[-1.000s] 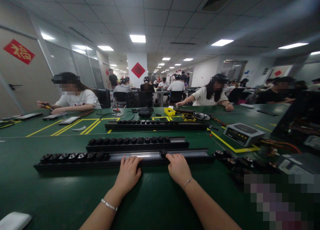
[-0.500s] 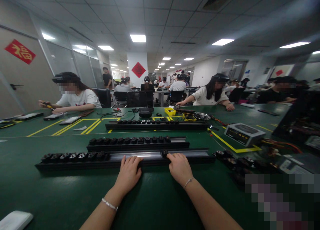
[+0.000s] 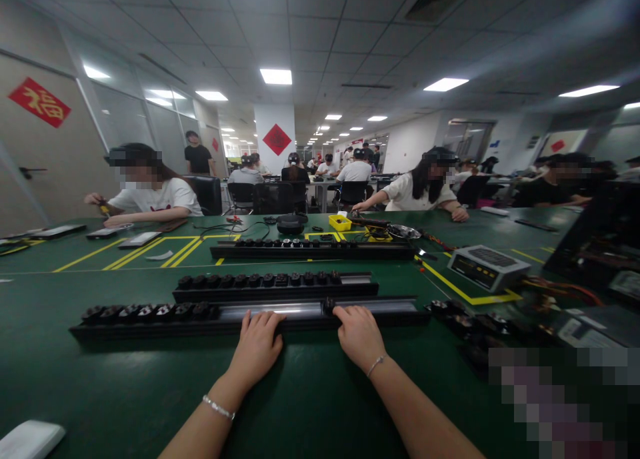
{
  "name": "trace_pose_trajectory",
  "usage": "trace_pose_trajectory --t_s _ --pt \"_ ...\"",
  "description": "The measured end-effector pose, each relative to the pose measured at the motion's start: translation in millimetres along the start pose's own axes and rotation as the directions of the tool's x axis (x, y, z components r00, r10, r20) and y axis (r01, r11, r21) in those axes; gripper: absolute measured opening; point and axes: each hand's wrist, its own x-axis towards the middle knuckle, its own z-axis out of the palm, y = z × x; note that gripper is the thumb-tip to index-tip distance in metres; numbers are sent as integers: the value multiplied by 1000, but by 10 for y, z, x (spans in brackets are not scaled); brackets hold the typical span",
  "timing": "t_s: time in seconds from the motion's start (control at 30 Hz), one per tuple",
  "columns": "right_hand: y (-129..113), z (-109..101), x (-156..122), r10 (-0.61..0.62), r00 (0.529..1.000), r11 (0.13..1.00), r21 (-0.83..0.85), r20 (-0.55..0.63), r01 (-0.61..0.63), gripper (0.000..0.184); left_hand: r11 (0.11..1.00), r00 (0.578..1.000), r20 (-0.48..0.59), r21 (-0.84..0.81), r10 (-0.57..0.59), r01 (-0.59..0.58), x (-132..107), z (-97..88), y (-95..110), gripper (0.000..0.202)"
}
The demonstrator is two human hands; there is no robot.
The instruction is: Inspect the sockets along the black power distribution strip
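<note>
A long black power track (image 3: 285, 310) lies across the green table in front of me, with a row of black track sockets (image 3: 145, 310) seated along its left part. My left hand (image 3: 261, 342) rests on the track's near edge around its middle, fingers stretched over the rim and nothing in them. Farther right, a single black track socket (image 3: 329, 305) sits in the channel, apart from the row. The fingers of my right hand (image 3: 361, 332) are closed against its right side; the thumb is partly hidden.
Behind it lie a second track (image 3: 275, 291) with sockets and a third track (image 3: 310, 251). Several loose black parts (image 3: 465, 319) are heaped right of the track. A power supply unit (image 3: 489, 269) stands beyond them. A white object (image 3: 33, 439) lies near left. Two co-workers sit opposite.
My hands and the track have not visibly moved. The co-worker at the left has shifted a hand holding a yellow-and-black tool, and a standing person in the background has moved left.
</note>
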Motion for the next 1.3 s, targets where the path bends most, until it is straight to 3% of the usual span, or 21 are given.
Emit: trace_pose_trajectory --t_s 0.47,0.77,1.0,1.17,1.3 --pt "12 -19 15 27 997 998 -57 71 -23 36 1000 1000 -2 18 -6 6 -1 18 -11 35" --pt "66 -45 -8 96 990 995 -7 100 -96 40 1000 1000 4 13 1 -1 -1 18 -15 36" --pt "146 -37 -34 70 991 997 32 114 -74 46 1000 1000 -2 3 2 -2 -3 -1 2 34" --pt "226 1 -102 -23 997 997 73 76 17 53 1000 1000 -4 15 -2 2 1 9 4 34" --pt "245 18 -121 -1 998 999 46 62 -2 54 1000 1000 -3 19 0 0 3 23 3 34"
